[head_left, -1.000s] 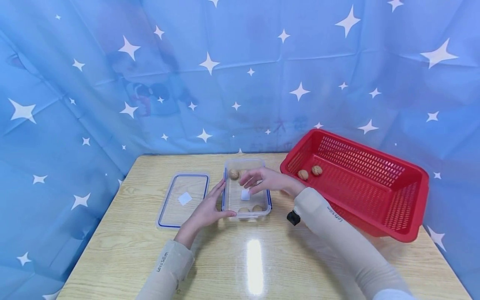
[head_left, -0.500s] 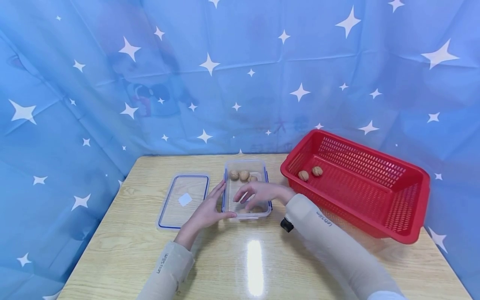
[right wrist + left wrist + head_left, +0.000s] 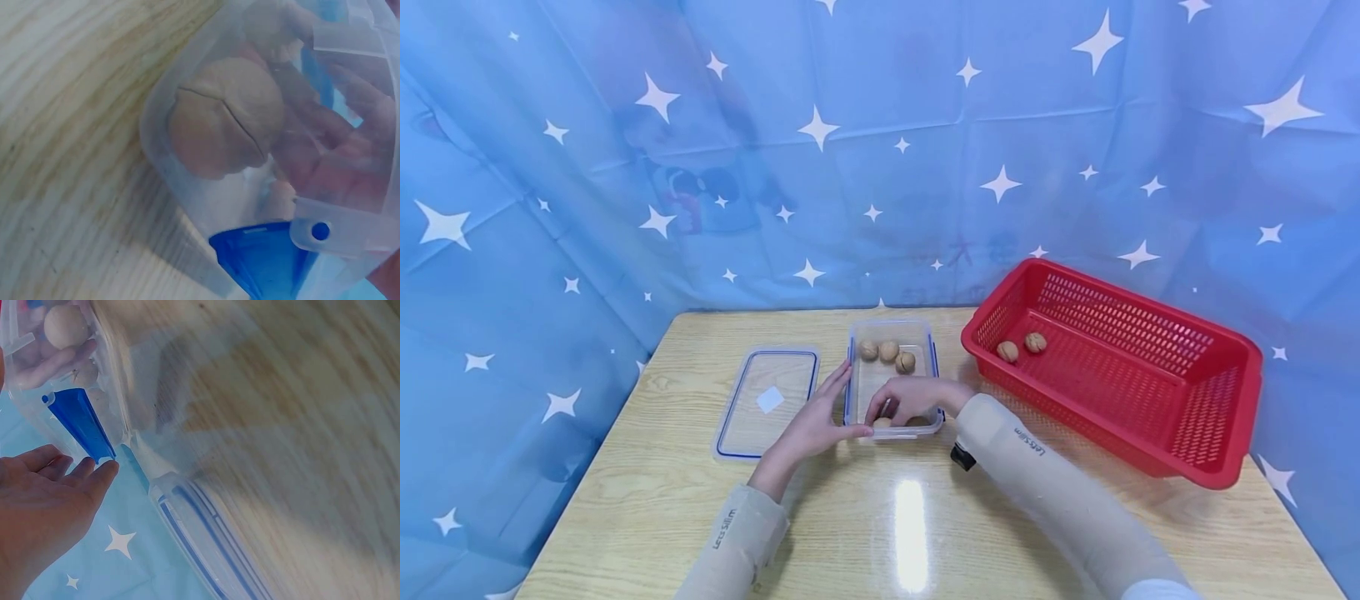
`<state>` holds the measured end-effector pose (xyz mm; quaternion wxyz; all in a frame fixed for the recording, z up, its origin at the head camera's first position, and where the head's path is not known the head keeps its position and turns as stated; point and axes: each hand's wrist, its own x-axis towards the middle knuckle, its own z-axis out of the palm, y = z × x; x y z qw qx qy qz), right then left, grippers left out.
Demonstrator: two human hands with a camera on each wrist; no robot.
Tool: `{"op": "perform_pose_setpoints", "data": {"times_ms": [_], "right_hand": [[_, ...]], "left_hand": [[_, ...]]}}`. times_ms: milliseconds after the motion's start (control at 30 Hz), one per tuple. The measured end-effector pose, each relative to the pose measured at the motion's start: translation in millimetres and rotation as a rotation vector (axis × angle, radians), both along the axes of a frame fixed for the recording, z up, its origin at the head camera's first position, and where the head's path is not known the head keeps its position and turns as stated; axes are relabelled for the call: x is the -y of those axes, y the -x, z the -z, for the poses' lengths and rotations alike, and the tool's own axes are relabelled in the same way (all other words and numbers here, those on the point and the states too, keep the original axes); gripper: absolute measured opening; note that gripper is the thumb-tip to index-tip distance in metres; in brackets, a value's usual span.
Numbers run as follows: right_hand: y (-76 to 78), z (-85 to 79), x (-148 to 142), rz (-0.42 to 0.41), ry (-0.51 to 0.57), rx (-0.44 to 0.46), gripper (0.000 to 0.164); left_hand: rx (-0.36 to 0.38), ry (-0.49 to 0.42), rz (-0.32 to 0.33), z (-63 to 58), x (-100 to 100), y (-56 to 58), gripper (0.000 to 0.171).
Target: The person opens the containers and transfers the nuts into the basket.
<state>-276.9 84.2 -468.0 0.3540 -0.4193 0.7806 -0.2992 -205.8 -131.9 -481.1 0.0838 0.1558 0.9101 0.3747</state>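
Observation:
A clear plastic food box (image 3: 859,392) with blue latches stands uncovered on the table. My left hand (image 3: 812,425) lies along its left side, fingers extended on the wall and thumb at the front corner. Inside the box, my right hand (image 3: 913,397) reaches down and pinches a walnut (image 3: 882,422) near the front left. In the left wrist view a finger (image 3: 53,367) of that hand shows through the wall beside a walnut (image 3: 65,326). Another walnut (image 3: 228,119) sits in the front right corner. Three walnuts (image 3: 889,351) rest toward the back of the box.
Left of the box lies its clear lid (image 3: 745,400) with a blue seal and a white label. A red perforated basket (image 3: 1120,417) stands at the right, with two walnuts (image 3: 1035,342) at its left end. A blue starry curtain (image 3: 880,167) hangs behind the wooden table (image 3: 647,483).
My right hand has moved from the back of the box toward the front and down to a walnut, uncovering a walnut at the back. My left hand has stayed in place.

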Motion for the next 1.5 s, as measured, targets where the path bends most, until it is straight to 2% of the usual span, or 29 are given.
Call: {"op": "perform_pose_setpoints", "data": {"times_ms": [367,567,800,1067,1500], "right_hand": [[-1.9,-2.4,-2,0.134,0.057,0.074,0.035],[-2.2,-6.4,-2,0.155,0.104,0.025,0.032],[5.3,-12.5,-7,0.178,0.126,-0.068,0.033],[13.6,-34.8,-19,0.214,0.189,-0.080,0.034],[26.7,-78.2,-53,0.392,0.200,-0.106,0.032]], "left_hand": [[0.003,-0.002,0.000,-2.1,-1,-0.4,0.106],[0.009,0.006,-0.004,-3.3,-1,-1.3,0.105],[0.016,0.000,-0.002,-3.4,0,-2.2,0.106],[0.020,-0.009,-0.003,-2.9,-1,-2.2,0.105],[0.021,-0.001,-0.016,-2.1,-1,-1.7,0.105]]}}
